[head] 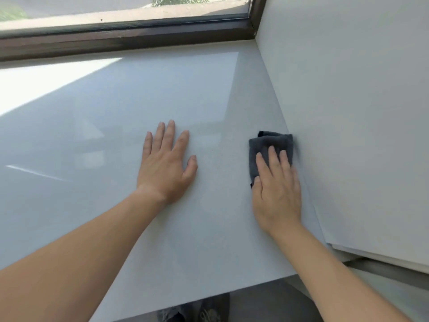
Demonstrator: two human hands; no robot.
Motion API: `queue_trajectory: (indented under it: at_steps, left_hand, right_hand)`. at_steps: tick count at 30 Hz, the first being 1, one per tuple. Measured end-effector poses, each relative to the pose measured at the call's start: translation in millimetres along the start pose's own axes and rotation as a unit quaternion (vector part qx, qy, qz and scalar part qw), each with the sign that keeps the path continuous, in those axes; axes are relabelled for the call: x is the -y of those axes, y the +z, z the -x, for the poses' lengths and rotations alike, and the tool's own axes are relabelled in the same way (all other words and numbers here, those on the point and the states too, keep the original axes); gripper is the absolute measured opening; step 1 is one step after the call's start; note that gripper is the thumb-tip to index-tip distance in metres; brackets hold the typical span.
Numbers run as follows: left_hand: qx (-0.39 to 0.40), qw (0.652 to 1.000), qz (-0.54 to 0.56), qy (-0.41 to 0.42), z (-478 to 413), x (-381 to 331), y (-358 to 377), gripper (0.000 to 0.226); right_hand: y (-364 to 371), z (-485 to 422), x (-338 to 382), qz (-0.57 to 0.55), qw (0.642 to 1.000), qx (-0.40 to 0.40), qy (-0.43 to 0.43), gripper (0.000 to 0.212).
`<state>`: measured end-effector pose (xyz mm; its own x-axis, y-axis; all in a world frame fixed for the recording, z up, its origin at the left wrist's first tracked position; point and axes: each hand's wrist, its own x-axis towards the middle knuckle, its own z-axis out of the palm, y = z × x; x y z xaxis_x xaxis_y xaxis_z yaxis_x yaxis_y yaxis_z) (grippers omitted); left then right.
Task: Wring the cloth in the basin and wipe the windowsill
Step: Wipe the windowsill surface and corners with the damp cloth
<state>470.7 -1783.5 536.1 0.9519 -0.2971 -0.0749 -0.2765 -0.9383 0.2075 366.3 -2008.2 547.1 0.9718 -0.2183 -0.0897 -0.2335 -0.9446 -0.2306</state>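
A folded dark grey cloth (267,147) lies on the wide, glossy white windowsill (144,108), close against the right side wall. My right hand (276,191) presses flat on the near part of the cloth, fingers straight. My left hand (166,163) rests palm down on the bare sill to the left of the cloth, fingers spread. No basin is in view.
A dark brown window frame (125,40) runs along the back of the sill. The white side wall (348,112) rises on the right. Sunlight falls on the sill's far left. The sill's front edge (185,300) is near me, with my shoes below.
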Motion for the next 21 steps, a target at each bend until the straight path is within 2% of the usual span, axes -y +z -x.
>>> queue_trajectory:
  at_steps: [3,8,14,18,21]
  left_hand:
    - [-0.002,1.000,-0.002,0.002,0,1,2,0.072]
    - [-0.002,1.000,-0.005,-0.003,0,0,2,0.071]
    - [0.039,0.999,-0.029,-0.018,7,-6,-5,0.064]
    - [0.007,1.000,0.023,0.008,61,-17,-12,0.064]
    - [0.016,0.998,0.033,0.044,112,-19,-13,0.065]
  right_hand:
    - [-4,26,-18,0.013,0.996,0.022,-0.085,0.058]
    - [-8,27,-27,-0.008,1.000,0.000,0.011,0.059]
    - [-2,81,-30,0.023,0.996,0.018,-0.081,0.058]
    - [-5,86,-43,0.018,1.000,0.002,0.006,0.058]
    - [-2,101,-32,0.014,1.000,-0.006,0.023,0.059]
